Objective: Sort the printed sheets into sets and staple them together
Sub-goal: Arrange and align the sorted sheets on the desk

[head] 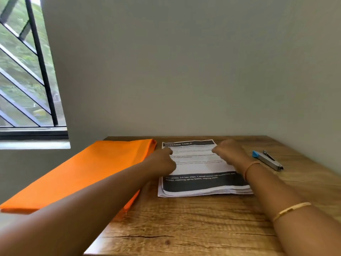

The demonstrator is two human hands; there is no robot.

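A stack of printed sheets [201, 174] lies flat on the wooden table [184, 228]; the top page has a dark header reading "DRESSING TABLE" and a dark band near its bottom. My left hand [163, 161] rests on the stack's upper left edge with its fingers curled under. My right hand [230, 154] sits over the upper right part of the top page, fingers also curled, knuckles up. No sheet is lifted. A silver stapler with a blue tip [267, 159] lies on the table to the right of the stack, a short way from my right wrist.
A large orange folder or folded sheet [83, 174] covers the table's left side and overhangs its left edge. A plain wall stands right behind the table. A barred window [27, 71] is at the far left.
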